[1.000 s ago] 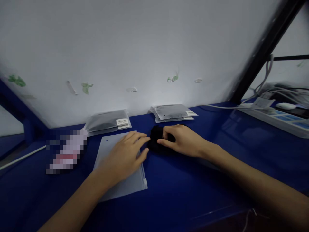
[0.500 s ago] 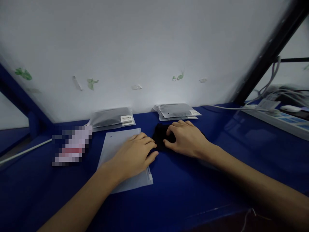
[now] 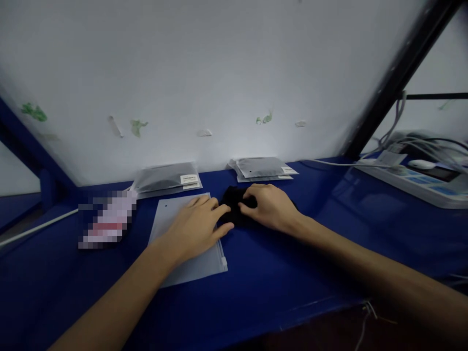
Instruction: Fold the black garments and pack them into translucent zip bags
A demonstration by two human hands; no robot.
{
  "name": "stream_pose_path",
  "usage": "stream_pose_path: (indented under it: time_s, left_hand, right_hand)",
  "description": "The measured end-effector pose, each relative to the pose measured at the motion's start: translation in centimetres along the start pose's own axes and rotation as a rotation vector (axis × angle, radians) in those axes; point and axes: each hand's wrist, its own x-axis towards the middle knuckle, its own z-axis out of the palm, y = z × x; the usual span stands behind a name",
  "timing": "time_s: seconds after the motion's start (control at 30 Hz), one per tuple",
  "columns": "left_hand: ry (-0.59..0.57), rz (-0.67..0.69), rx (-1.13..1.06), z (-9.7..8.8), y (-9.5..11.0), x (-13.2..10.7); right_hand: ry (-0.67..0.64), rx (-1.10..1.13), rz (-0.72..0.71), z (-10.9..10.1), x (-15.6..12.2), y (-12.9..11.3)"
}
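Blue table against pale wall

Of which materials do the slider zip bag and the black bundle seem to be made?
Slider zip bag: likely frosted plastic; its surface is cloudy, with little shine.
Black bundle: probably soft, matte fabric; it looks rumpled, though darkness hides any weave.

The bundle is black, the zip bag pale grey, the table deep blue, the wall whitish.
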Motion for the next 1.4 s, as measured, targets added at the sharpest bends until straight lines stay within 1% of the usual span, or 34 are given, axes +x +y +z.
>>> stream_pose_path:
  time_s: [0.07, 0.13, 0.2, 0.27, 0.3, 0.4, 0.47, 0.5, 0.53, 0.6, 0.67, 0.73, 0.8, 0.87, 1.07, 1.4]
  left_hand:
    - [-0.003, -0.014, 0.014, 0.0, -0.3, 0.0]
    - [0.021, -0.037, 0.039, 0.0, -0.5, -0.1]
    - [0.053, -0.077, 0.080, 0.0, -0.7, -0.1]
    - [0.083, -0.141, 0.134, 0.0, -0.9, -0.2]
    - [0.092, -0.176, 0.158, -0.1, -1.0, -0.2]
    - [0.133, -0.253, 0.187, -0.2, -1.1, -0.2]
    - [0.159, -0.251, 0.195, -0.2, -1.1, -0.1]
    - [0.162, -0.230, 0.195, -0.2, -1.0, -0.1]
    - [0.153, -0.200, 0.187, -0.2, -1.0, 0.0]
    - [0.116, -0.151, 0.146, 0.1, -1.0, 0.0]
    - [0.088, -0.158, 0.104, 0.4, -1.1, 0.0]
    - [0.084, -0.194, 0.093, 0.7, -1.3, 0.0]
    - [0.087, -0.213, 0.097, 0.9, -1.4, -0.1]
    - [0.092, -0.219, 0.092, 1.0, -1.5, 0.0]
    - [0.092, -0.238, 0.025, 1.1, -1.3, 0.1]
    - [0.047, -0.271, -0.011, 1.0, -1.5, 0.2]
  right_hand:
    - [0.071, 0.159, 0.110, -1.0, 0.0, 0.2]
    - [0.150, 0.277, 0.214, -2.6, -0.2, 1.2]
    - [0.211, 0.335, 0.301, -4.3, -0.5, 3.5]
    - [0.246, 0.334, 0.372, -5.7, -1.0, 6.7]
    - [0.238, 0.318, 0.410, -6.1, -1.4, 8.4]
    - [0.161, 0.230, 0.525, -6.3, -2.7, 13.3]
    - [0.189, 0.134, 0.540, -5.7, -3.5, 15.4]
    - [0.198, 0.091, 0.509, -5.2, -3.8, 16.0]
    - [0.200, 0.047, 0.452, -4.7, -4.0, 16.3]
    - [0.172, -0.018, 0.293, -3.7, -4.2, 16.2]
    - [0.128, -0.060, 0.151, -2.9, -4.2, 15.8]
    - [0.089, -0.082, 0.090, -2.4, -4.2, 15.4]
    - [0.072, -0.095, 0.100, -2.0, -4.3, 15.4]
    - [0.085, -0.108, 0.141, -1.9, -4.5, 15.7]
    - [0.097, -0.108, 0.238, -2.1, -5.1, 16.6]
    - [0.096, -0.095, 0.239, -2.2, -5.4, 16.5]
